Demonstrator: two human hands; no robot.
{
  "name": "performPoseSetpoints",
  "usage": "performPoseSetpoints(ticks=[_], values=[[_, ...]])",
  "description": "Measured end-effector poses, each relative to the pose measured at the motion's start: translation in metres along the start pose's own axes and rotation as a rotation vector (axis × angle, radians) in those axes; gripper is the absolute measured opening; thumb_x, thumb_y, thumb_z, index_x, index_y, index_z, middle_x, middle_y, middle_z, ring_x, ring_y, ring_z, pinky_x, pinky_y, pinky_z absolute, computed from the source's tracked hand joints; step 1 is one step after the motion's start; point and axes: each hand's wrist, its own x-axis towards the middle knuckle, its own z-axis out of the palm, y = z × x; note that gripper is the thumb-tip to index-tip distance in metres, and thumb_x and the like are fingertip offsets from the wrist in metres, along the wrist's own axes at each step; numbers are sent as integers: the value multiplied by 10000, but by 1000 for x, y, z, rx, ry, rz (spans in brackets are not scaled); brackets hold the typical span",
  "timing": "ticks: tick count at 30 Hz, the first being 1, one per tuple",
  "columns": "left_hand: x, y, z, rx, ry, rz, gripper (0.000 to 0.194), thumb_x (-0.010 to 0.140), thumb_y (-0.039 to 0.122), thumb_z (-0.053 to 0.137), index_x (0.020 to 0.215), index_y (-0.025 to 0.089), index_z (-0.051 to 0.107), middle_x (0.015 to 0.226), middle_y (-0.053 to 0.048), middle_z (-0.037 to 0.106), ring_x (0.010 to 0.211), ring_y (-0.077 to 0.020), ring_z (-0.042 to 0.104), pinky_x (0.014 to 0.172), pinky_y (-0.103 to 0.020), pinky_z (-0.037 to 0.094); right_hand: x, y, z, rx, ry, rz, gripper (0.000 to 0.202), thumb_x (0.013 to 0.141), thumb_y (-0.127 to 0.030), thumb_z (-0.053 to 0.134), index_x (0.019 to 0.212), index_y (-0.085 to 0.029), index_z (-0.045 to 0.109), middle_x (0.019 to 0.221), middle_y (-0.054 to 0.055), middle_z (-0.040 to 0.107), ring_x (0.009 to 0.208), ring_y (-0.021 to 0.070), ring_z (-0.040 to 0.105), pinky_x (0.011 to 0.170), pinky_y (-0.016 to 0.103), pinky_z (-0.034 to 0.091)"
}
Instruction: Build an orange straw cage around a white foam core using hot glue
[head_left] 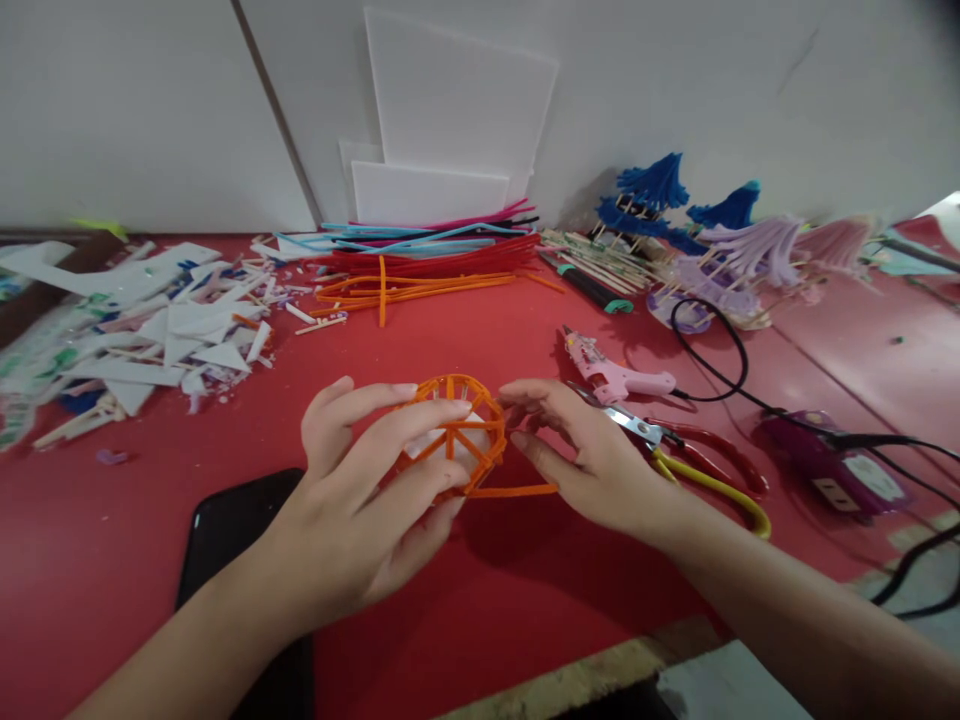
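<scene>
A small round frame of orange pipe cleaners (450, 428), laid out like wheel spokes around a white piece, is between my hands above the red table. My left hand (375, 490) grips it from the left, fingers over its top and thumb at the lower edge. My right hand (577, 440) is curled at its right rim, with the index fingertip touching or very near it and the thumb just below. A loose orange pipe cleaner end (517, 490) runs from the frame's lower edge to my right hand. Whether those fingers pinch it is hidden.
Right of my hands lie a pink glue gun (615, 375), pliers (697, 450) and a purple power strip (840, 465) with black cords. Blue and lilac models (742, 260) stand behind. Foam scraps (180, 330) cover the left; a black phone (232, 530) lies near my left forearm.
</scene>
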Motion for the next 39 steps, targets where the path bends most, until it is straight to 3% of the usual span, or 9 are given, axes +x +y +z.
performPoseSetpoints(ticks=[10, 18, 20, 24, 27, 30, 35, 39], values=[[-3, -5, -3, -24, -56, 12, 156, 845, 248, 567, 985, 304, 607, 1250, -33, 613, 1188, -319, 489, 1061, -639, 322, 1, 0, 10, 52, 98, 81, 151, 815, -92, 537, 901, -173, 631, 842, 34, 722, 738, 122, 673, 700, 247, 548], [-1, -10, -5, -33, -35, 31, 175, 830, 181, 547, 966, 270, 609, 1265, -32, 590, 1186, -330, 475, 1046, -603, 342, 0, -8, 0, 70, 2, 67, 156, 749, -74, 510, 813, -177, 608, 767, 11, 688, 686, 116, 630, 656, 234, 518], [-1, -10, -5, -40, -34, 36, 176, 819, 179, 559, 961, 266, 612, 1258, -39, 596, 1189, -330, 475, 1041, -596, 346, 0, -7, -2, 146, -31, 105, 147, 754, -86, 491, 796, -179, 596, 750, 6, 667, 686, 115, 619, 654, 237, 508], [-2, -11, -5, -67, -47, 22, 176, 813, 194, 564, 963, 273, 612, 1253, -52, 605, 1195, -328, 471, 1036, -600, 345, 2, -3, -1, 501, 41, 352, 87, 784, -179, 570, 868, -191, 551, 774, 1, 655, 661, 108, 618, 592, 231, 486], [-3, -10, -5, -52, -57, 40, 203, 794, 154, 573, 962, 261, 616, 1249, -60, 611, 1191, -330, 484, 1030, -599, 361, 4, 1, 2, 763, 60, 490, 185, 767, -238, 655, 896, -197, 529, 740, -15, 652, 589, 93, 601, 534, 219, 454], [-2, -10, -6, -47, -47, 41, 189, 787, 155, 577, 941, 258, 615, 1239, -57, 620, 1196, -329, 485, 1029, -590, 370, 6, 3, 5, 878, 59, 573, 281, 735, -291, 736, 900, -201, 528, 705, -30, 655, 561, 90, 605, 518, 215, 435], [0, -9, -6, -48, -59, 35, 171, 805, 172, 559, 937, 274, 593, 1236, -44, 614, 1210, -315, 467, 1031, -589, 370, 6, 5, 8, 933, 85, 607, 337, 693, -321, 790, 872, -199, 531, 703, -28, 668, 577, 92, 612, 531, 217, 445], [-1, -10, -6, -26, -78, 59, 188, 809, 160, 560, 958, 269, 593, 1249, -49, 599, 1201, -315, 473, 1038, -589, 363, 5, 6, 8, 881, 103, 543, 272, 702, -244, 756, 896, -184, 575, 715, -27, 653, 585, 78, 584, 555, 220, 464]])
